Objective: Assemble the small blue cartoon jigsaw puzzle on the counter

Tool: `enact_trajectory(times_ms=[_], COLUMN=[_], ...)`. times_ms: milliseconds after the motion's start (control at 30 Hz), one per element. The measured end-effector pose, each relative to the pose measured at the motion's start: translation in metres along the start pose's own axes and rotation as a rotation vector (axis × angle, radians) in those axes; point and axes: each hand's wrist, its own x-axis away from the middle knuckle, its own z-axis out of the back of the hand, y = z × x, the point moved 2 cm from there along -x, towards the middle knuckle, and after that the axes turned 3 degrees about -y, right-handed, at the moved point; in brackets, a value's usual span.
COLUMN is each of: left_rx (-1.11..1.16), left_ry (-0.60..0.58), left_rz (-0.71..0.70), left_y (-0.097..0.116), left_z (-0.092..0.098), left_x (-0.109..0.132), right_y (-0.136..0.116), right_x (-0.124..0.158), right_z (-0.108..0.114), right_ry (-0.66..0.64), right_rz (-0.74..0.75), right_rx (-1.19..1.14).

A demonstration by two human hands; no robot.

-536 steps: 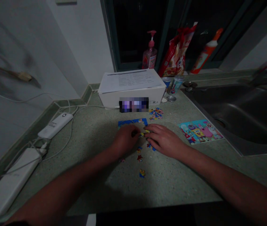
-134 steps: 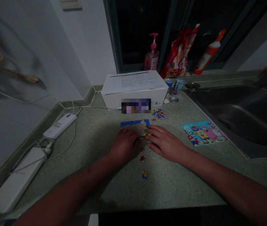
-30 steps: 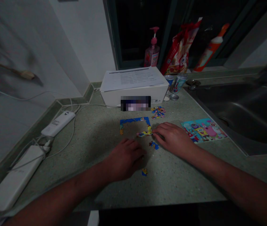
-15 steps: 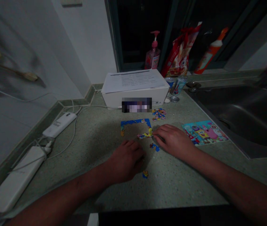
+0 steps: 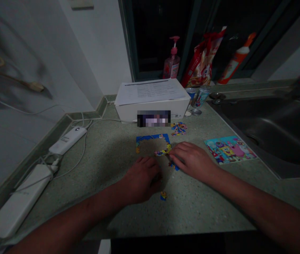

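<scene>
A partly assembled jigsaw puzzle (image 5: 152,137) lies on the counter as an open frame, with blue along its top and yellow at its lower right corner. My right hand (image 5: 193,159) has thumb and fingers closed at that corner, which they partly cover. Under its fingertips lie loose blue puzzle pieces (image 5: 175,166), half hidden. My left hand (image 5: 143,180) rests below the frame with curled fingers; whether anything is inside them is hidden. Just to its right sits a small blue and yellow puzzle piece cluster (image 5: 163,195).
A heap of loose pieces (image 5: 179,128) lies behind the frame. At right are a colourful picture card (image 5: 229,149) and a sink (image 5: 279,134). A white box (image 5: 152,102) stands behind. Cans (image 5: 201,96) stand beside it. Cables and a power strip (image 5: 20,201) occupy the left.
My right hand has shifted slightly left and down, covering more of the loose blue pieces. The puzzle's lower right corner has moved a little. My left hand stays almost still.
</scene>
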Motion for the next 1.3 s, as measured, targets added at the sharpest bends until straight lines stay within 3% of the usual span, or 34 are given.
enact_trajectory(times_ms=[300, 567, 733, 1100, 1300], left_rx=[0.164, 0.463, 0.539, 0.38, -0.004], left_ry=[0.039, 0.327, 0.378, 0.426, 0.437], left_rz=[0.055, 0.116, 0.104, 0.027, -0.218], left_y=[0.0, -0.004, -0.002, -0.002, 0.004], left_z=[-0.006, -0.002, -0.001, -0.003, 0.007], left_x=[0.001, 0.002, 0.002, 0.003, 0.007], right_y=[-0.013, -0.026, -0.031, -0.028, -0.025], right_x=[0.002, 0.002, 0.002, 0.001, 0.002], right_z=[0.0, 0.002, 0.001, 0.0, -0.002], right_ry=[0.025, -0.035, -0.024, 0.015, -0.038], right_rz=[0.101, 0.162, 0.192, 0.128, 0.093], right_rx=[-0.155, -0.273, -0.386, -0.479, -0.444])
